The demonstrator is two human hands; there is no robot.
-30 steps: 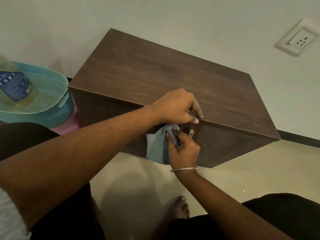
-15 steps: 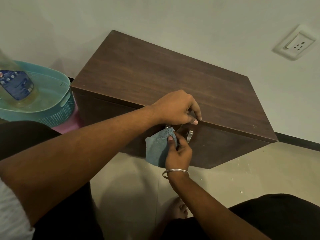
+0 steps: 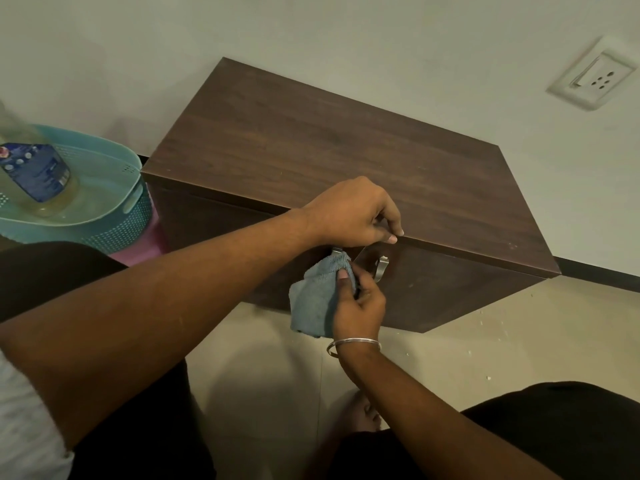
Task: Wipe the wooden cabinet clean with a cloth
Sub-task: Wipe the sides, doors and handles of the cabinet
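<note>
Against the cabinet front, by the metal handle, your right hand pinches the blue cloth; your left hand, fingers curled, grips the top's front edge.

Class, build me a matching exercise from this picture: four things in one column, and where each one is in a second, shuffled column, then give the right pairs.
Things:
1. cloth
2. bottle
3. socket
4. left hand

Places:
A. on the wall
B. in the teal basket
C. at the cabinet top's front edge
D. in the right hand, at the metal handle

Pairs: 1-D, 2-B, 3-A, 4-C
</note>
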